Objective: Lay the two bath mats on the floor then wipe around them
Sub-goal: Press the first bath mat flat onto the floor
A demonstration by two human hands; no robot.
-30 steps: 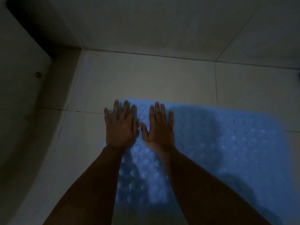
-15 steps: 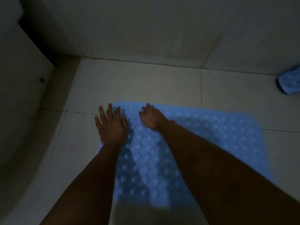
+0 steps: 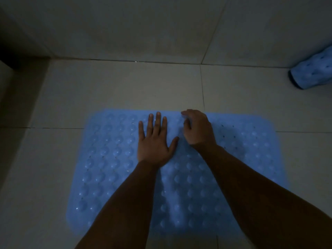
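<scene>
Now both left hand and right hand rest on blue mat.

Both forearms reaching forward over the blue mat. Left hand flat, palm down, fingers straight and slightly spread near the mat's far edge. Right hand just beside, fingers curled under, knuckles up.

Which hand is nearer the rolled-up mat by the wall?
Right. The right hand lies on the flat mat toward the rolled-up mat; the left hand presses flat farther away.
</scene>
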